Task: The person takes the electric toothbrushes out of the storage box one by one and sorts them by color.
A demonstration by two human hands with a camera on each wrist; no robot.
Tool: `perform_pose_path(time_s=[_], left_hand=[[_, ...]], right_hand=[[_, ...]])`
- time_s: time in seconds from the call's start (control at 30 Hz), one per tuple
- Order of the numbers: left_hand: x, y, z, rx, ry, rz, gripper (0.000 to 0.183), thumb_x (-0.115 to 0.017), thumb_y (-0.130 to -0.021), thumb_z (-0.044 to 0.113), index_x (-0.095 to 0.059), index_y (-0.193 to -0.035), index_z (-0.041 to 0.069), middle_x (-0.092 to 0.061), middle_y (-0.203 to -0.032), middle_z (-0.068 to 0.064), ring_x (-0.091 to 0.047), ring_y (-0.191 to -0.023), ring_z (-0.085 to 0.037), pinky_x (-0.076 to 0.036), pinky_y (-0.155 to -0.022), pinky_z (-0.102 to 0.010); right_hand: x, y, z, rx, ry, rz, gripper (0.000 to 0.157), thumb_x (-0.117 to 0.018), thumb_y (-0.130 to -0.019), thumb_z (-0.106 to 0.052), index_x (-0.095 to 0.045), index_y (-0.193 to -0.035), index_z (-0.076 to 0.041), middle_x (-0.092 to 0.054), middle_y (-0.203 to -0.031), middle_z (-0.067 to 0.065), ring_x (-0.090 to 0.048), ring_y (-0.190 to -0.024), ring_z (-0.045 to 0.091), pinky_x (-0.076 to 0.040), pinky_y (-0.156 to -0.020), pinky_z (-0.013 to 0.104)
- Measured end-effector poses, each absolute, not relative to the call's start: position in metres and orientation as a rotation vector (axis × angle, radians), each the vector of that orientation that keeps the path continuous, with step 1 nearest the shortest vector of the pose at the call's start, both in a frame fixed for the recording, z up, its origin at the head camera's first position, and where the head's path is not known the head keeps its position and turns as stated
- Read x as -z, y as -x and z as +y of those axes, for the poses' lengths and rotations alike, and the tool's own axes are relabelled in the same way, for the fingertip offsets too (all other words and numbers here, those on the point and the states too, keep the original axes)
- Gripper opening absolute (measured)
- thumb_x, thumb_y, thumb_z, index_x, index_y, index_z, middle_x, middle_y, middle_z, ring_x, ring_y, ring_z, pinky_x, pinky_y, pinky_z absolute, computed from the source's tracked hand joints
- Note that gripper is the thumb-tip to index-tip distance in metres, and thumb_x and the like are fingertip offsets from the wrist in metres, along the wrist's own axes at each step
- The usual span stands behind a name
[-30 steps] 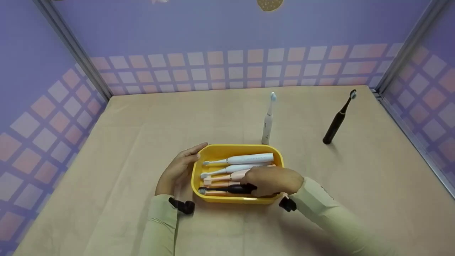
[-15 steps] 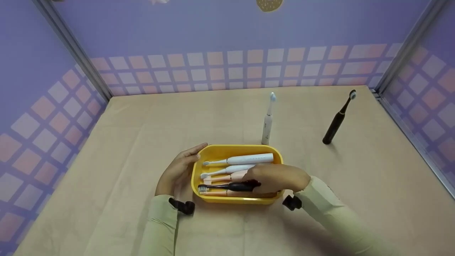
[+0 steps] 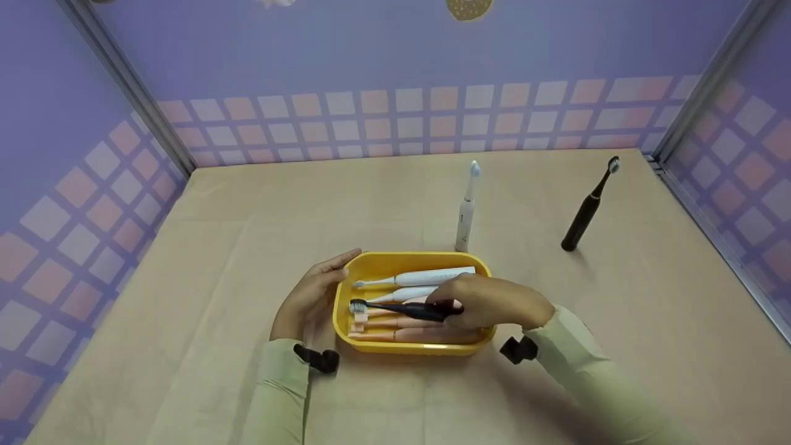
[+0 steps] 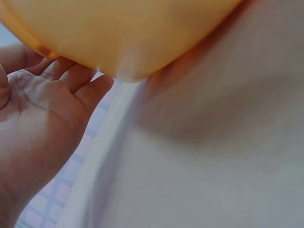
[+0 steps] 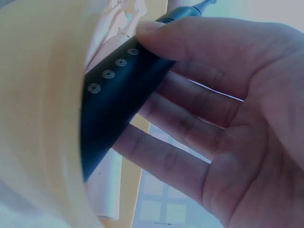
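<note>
My right hand point(image 3: 488, 300) pinches the dark handle of a black electric toothbrush point(image 3: 423, 310), thumb on its button side. Its bristled head points left over the yellow basket point(image 3: 414, 349). In the right wrist view the handle's lower end point(image 5: 104, 118) is partly hidden behind the basket wall. My left hand point(image 3: 309, 290) holds the basket's left end, thumb at the rim; the left wrist view shows its fingers point(image 4: 95, 90) against the outer wall. Under the black brush, inside the basket, lie white electric toothbrushes point(image 3: 432, 276) and several pink ones point(image 3: 426, 335).
A white electric toothbrush point(image 3: 465, 222) stands upright just behind the basket. Farther right, a black one point(image 3: 581, 222) also stands on its base. The cloth-covered table point(image 3: 216, 247) meets purple checked walls point(image 3: 395, 117) at the back and sides.
My right hand has lifted the black toothbrush off the near side of the pile and shifted slightly right and away from me, uncovering pink brushes. The left hand has stayed put.
</note>
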State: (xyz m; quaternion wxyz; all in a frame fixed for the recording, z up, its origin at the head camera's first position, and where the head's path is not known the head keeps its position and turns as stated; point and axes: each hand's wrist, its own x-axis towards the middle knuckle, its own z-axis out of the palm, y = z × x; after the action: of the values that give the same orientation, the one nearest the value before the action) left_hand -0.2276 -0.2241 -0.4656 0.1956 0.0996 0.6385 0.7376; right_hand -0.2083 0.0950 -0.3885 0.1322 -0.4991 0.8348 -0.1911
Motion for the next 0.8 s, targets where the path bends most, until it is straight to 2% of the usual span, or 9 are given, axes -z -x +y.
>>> perform_pose_path(time_s=[0.17,0.4,0.6,0.7,0.8], left_hand=[[0.465,0.228,-0.223,-2.065,-0.260,1.795,0.053,-0.040,-0.100,0.008,-0.027,-0.152,0.005,-0.030,-0.156,-0.013,-0.039,-0.139,-0.026,-0.039,-0.110,-0.034],[0.465,0.228,-0.222,-2.080,-0.237,1.782,0.053,-0.040,-0.100,0.007,-0.029,-0.151,0.006,-0.032,-0.156,-0.013,-0.040,-0.138,-0.025,-0.042,-0.108,-0.030],[0.466,0.228,-0.223,-2.087,-0.230,1.770,0.052,-0.041,-0.100,0.009,-0.030,-0.151,0.007,-0.034,-0.154,-0.013,-0.051,-0.128,-0.016,-0.042,-0.108,-0.033],[0.466,0.228,-0.223,-2.087,-0.239,1.760,0.053,-0.040,-0.101,0.009,-0.027,-0.152,0.006,-0.033,-0.155,-0.015,-0.051,-0.127,-0.014,-0.040,-0.110,-0.036],[0.466,0.228,-0.223,-2.087,-0.237,1.763,0.054,-0.040,-0.100,0.008,-0.027,-0.152,0.005,-0.032,-0.155,-0.014,-0.050,-0.128,-0.015,-0.040,-0.110,-0.036]], right_hand=[[0.390,0.210,0.101,0.666,1.435,2.416,0.019,-0.070,-0.084,-0.009,-0.070,-0.103,-0.012,-0.066,-0.089,-0.005,-0.057,-0.077,0.009,-0.050,-0.069,0.021],[0.390,0.214,0.109,0.774,1.533,2.412,0.029,-0.068,-0.083,-0.002,-0.069,-0.111,-0.006,-0.070,-0.101,0.003,-0.063,-0.088,0.014,-0.057,-0.078,0.034],[0.389,0.214,0.115,0.851,1.493,2.411,0.029,-0.066,-0.086,-0.003,-0.067,-0.115,-0.005,-0.068,-0.103,0.006,-0.065,-0.092,0.015,-0.058,-0.075,0.025],[0.391,0.215,0.117,0.919,1.452,2.400,0.030,-0.066,-0.087,-0.003,-0.066,-0.116,-0.004,-0.067,-0.102,0.007,-0.066,-0.094,0.017,-0.058,-0.075,0.022],[0.392,0.215,0.118,0.971,1.438,2.398,0.028,-0.066,-0.086,-0.002,-0.067,-0.114,-0.004,-0.066,-0.100,0.007,-0.066,-0.093,0.017,-0.058,-0.076,0.024]])
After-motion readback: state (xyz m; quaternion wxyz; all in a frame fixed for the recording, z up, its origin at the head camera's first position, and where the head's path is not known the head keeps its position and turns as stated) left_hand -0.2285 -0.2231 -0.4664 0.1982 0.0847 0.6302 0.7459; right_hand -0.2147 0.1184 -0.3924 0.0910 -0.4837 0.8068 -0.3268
